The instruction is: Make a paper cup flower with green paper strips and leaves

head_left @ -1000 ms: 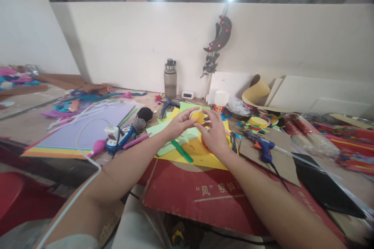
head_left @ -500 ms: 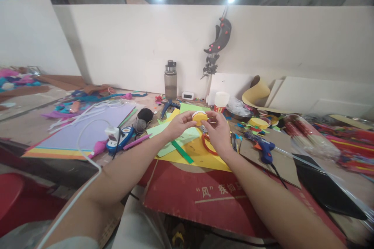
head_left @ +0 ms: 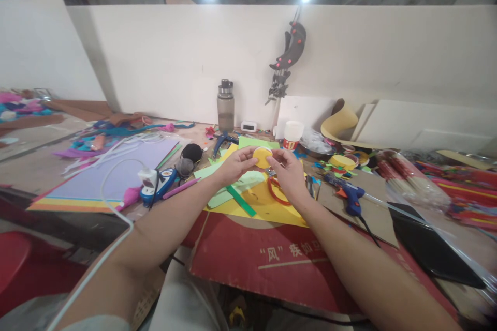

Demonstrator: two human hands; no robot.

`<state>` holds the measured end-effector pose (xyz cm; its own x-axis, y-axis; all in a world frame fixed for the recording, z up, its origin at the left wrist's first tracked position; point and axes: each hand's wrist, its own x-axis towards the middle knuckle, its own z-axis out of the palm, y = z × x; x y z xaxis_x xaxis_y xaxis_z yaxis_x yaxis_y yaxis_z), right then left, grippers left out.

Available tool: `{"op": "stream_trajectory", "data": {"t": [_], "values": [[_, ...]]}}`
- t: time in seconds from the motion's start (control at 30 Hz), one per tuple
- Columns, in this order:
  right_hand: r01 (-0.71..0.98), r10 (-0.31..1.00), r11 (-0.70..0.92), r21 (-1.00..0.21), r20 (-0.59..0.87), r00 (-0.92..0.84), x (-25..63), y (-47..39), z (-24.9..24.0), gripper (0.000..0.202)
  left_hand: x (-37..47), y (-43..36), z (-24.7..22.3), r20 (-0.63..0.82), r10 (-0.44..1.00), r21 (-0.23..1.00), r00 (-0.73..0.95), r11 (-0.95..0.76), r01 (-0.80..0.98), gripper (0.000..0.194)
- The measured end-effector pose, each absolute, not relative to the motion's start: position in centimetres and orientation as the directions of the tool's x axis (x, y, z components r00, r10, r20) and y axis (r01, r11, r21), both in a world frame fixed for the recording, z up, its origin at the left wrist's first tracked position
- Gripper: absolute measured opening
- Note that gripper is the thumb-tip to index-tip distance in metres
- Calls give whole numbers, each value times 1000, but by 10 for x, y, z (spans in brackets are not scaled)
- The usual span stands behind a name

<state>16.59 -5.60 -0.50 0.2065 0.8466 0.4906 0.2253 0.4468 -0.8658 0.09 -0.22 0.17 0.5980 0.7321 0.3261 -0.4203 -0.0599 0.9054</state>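
Note:
A small round yellow disc (head_left: 263,158) with a pale rim is held up over the table between my two hands. My left hand (head_left: 240,164) pinches its left edge with thumb and fingers. On the opposite edge, my right hand (head_left: 286,168) grips it the same way. Beneath them lie yellow paper (head_left: 267,209), light green paper pieces (head_left: 223,197) and a dark green strip (head_left: 241,200). Red-orange scissors handles (head_left: 276,190) show just under my right hand, the rest of them partly covered.
A blue glue gun (head_left: 353,200) lies on cardboard at the right. Behind stand a water bottle (head_left: 225,108) and a paper cup (head_left: 293,134). A power strip (head_left: 157,189) with a white cable, and lilac paper sheets (head_left: 104,178), are at the left. Red cardboard (head_left: 233,253) covers the near edge.
The yellow disc has tilted so its flat face turns more toward me, and it has shifted slightly left. Both hands still hold it.

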Motion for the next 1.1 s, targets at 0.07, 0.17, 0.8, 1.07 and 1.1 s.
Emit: {"op": "stream_trajectory", "data": {"t": [0.07, 0.17, 0.8, 1.07, 1.1], "values": [[250, 827, 464, -850, 517, 222, 166, -57, -4, 29, 0, -3, 2, 326, 730, 905, 600, -58, -421, 46], [244, 820, 467, -850, 519, 242, 166, -57, -4, 25, 0, -5, 4, 317, 726, 911, 610, -55, -408, 42], [461, 694, 597, -656, 711, 113, 159, -68, -1, 47, 2, 0, 0, 412, 750, 906, 517, -278, -319, 44], [527, 702, 588, -613, 711, 43, 162, -67, -3, 44, 2, 0, -2, 345, 782, 929, 519, -206, -308, 50], [517, 712, 581, -629, 700, 50, 162, -66, -4, 44, 2, -1, -1, 329, 784, 929, 527, -168, -330, 51]]}}
